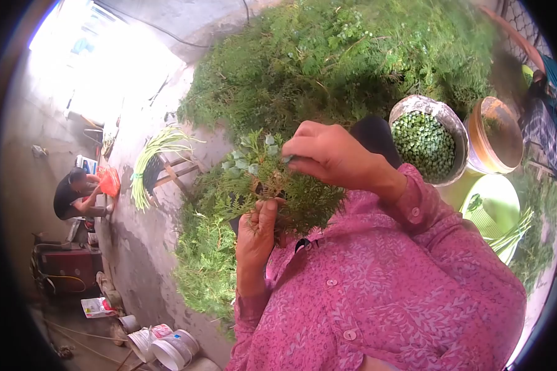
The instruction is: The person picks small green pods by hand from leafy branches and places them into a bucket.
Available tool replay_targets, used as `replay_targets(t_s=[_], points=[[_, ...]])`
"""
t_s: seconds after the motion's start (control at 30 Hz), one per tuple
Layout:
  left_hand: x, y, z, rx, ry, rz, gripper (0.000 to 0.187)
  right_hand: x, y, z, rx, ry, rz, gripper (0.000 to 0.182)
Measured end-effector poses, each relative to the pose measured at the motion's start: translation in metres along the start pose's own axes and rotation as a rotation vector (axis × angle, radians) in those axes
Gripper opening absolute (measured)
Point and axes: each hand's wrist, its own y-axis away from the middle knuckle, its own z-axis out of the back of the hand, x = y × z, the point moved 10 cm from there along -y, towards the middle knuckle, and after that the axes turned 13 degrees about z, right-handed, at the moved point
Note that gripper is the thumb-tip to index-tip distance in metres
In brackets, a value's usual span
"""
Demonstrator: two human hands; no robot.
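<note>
My left hand (258, 227) is closed round the stems of a leafy conifer sprig (266, 179), thumb across them. Blue-green cones (241, 162) cluster on its upper part. Above the sprig, my right hand (334, 154) pinches a small blue-green cone (287, 159) between thumb and fingertips; whether it is still attached cannot be seen. To the right of that hand stands a whitish bucket (460, 162), holding many loose green cones (422, 143).
Cut conifer branches (334, 49) are heaped behind my hands. On the right are a second bucket (476, 139), a pale green basin (498, 195) and part of another person (554, 105). At far left a person (68, 195) handles a red bag (109, 181), near a stool with green stalks (143, 170).
</note>
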Motion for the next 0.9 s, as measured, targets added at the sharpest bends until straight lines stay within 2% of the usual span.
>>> replay_targets(t_s=[0.13, 0.2, 0.23, 0.3, 0.33, 0.43, 0.47, 0.5, 0.57, 0.6, 0.63, 0.7, 0.77, 0.83, 0.9], points=[[0.006, -0.002, -0.001, 0.026, -0.047, -0.006, 0.032, -0.003, 0.001, 0.006, -0.135, 0.012, 0.03, 0.016], [0.003, -0.001, 0.0, 0.03, -0.071, -0.029, 0.032, -0.054, 0.027, 0.004, -0.306, -0.396, -0.527, 0.01], [0.002, 0.002, 0.002, 0.015, -0.064, -0.004, 0.032, -0.063, 0.031, 0.012, -0.306, -0.399, -0.524, 0.01], [0.006, 0.005, 0.008, -0.001, -0.06, 0.026, 0.033, -0.078, 0.035, 0.004, -0.552, -1.436, -0.545, 0.01], [0.008, 0.004, 0.011, -0.006, -0.064, 0.019, 0.033, -0.08, 0.042, 0.004, -0.622, -1.514, -0.597, 0.014], [0.009, -0.003, 0.014, -0.018, -0.108, 0.011, 0.034, -0.069, 0.037, -0.011, -0.522, -1.54, -0.669, 0.014], [0.01, -0.003, 0.014, -0.03, -0.146, 0.014, 0.034, -0.066, 0.037, -0.015, -0.416, -1.408, -0.746, 0.017], [0.01, -0.002, 0.013, -0.029, -0.151, 0.016, 0.034, -0.067, 0.035, -0.018, -0.422, -1.41, -0.746, 0.017], [0.007, -0.002, 0.008, -0.02, -0.193, 0.017, 0.035, -0.072, 0.033, -0.021, -0.134, -0.937, -0.732, 0.024], [0.006, -0.003, 0.009, -0.021, -0.198, 0.016, 0.035, -0.073, 0.028, -0.018, -0.131, -0.847, -0.704, 0.036], [0.006, -0.003, 0.008, -0.016, -0.215, 0.014, 0.035, -0.075, 0.027, -0.02, -0.134, -0.849, -0.701, 0.036], [0.006, -0.003, 0.008, -0.012, -0.232, 0.015, 0.035, -0.065, 0.013, -0.025, 0.02, -0.691, -0.473, 0.037], [0.006, -0.003, 0.007, -0.015, -0.253, 0.022, 0.035, -0.059, 0.013, -0.03, 0.035, -0.724, -0.478, 0.043], [0.006, -0.003, 0.005, 0.003, -0.24, 0.018, 0.035, -0.053, 0.008, -0.027, 0.097, -0.51, -0.374, 0.04], [0.007, -0.003, 0.003, 0.021, -0.227, 0.014, 0.035, -0.051, 0.008, -0.029, 0.119, -0.553, -0.39, 0.043]])
